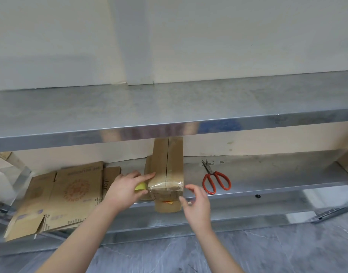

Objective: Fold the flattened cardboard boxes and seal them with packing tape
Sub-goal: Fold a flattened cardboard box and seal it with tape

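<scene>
- Brown cardboard forms the folded box [165, 168], which is laid lengthwise on the lower metal shelf [267, 174]. Its near end juts past the shelf's front edge and its far end is hidden under the upper shelf [169, 107].
- Clear packing tape [165, 185] is seen wrapped over the box's near top edge, across the centre seam.
- The left hand [126, 191] is placed against the box's left side. Its index finger [149, 176] is stretched out and laid on the top left edge.
- The left hand's other fingers and thumb are curled round a yellow tape roll [140, 187], which is mostly hidden and held close against the box's left wall.
- The right hand [196, 203] is held just beside the box's near right corner, fingers apart and lightly bent, with nothing gripped.
- The right thumb tip [181, 198] is brought to the box's right front edge; whether it touches cannot be told.
- Red-handled scissors [214, 180] are laid on the same shelf, right of the box and apart from it.
- Flattened boxes [66, 196] are stacked at the left, overhanging the front edge.
</scene>
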{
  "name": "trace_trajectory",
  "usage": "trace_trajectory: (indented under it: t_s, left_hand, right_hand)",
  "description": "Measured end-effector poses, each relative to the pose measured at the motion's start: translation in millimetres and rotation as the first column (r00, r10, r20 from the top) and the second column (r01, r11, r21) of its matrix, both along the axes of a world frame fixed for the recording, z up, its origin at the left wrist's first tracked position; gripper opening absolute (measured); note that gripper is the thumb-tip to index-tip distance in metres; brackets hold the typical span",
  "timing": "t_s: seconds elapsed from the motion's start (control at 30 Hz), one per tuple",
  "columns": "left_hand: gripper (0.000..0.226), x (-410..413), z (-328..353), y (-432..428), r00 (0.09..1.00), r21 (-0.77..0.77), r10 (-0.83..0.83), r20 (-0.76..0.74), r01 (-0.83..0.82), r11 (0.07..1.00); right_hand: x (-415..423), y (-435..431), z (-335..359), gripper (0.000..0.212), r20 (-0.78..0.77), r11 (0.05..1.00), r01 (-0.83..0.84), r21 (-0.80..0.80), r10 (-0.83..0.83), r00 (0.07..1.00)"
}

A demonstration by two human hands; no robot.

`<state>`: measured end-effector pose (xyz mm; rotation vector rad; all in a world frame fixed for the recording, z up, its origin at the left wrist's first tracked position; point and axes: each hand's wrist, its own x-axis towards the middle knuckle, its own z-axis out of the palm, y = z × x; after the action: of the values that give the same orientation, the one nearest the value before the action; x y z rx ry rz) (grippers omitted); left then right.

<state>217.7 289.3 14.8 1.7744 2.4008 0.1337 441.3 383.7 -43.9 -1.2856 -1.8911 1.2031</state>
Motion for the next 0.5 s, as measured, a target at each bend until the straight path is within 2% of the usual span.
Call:
trace_trajectory:
  t_s: [0.1, 0.2, 0.27, 0.33, 0.4, 0.5]
  left_hand:
    - [0.056, 0.5, 3.6, 4.4, 1.000, 0.016, -0.006, 0.003, 0.006, 1.000]
    - [0.056, -0.1, 3.0, 6.5, 1.000, 0.037, -0.013, 0.012, 0.012, 0.999]
    - [0.058, -0.2, 3.8, 7.8, 0.999, 0.027, -0.014, 0.034, 0.013, 1.000]
    - [0.065, -1.4, 3.8, 7.1, 0.996, -0.018, -0.016, 0.086, 0.017, 1.000]
    - [0.069, -5.4, 4.9, 2.1, 0.974, -0.038, 0.004, 0.226, 0.005, 0.999]
    - [0.040, -12.2, 9.5, -7.7, 0.868, 0.045, 0.091, 0.489, -0.130, 0.990]
  right_hand:
    - [4.2, -9.2, 0.5, 0.037, 0.028, 1.000, -0.021, -0.014, 0.022, 0.999]
    - [5.0, 2.2, 10.9, 0.042, -0.060, 1.000, 0.000, -0.014, -0.001, 0.998]
    - [-4.8, 11.9, 21.6, 0.054, -0.117, 0.996, -0.072, -0.056, 0.066, 0.991]
    - [-17.8, 17.9, 27.9, 0.059, -0.069, 0.988, -0.148, -0.041, 0.145, 0.987]
    - [-25.1, 19.6, 28.2, 0.059, -0.029, 0.984, -0.174, -0.027, 0.173, 0.984]
    - [-24.6, 21.6, 23.7, 0.060, -0.101, 0.980, -0.163, -0.112, 0.152, 0.983]
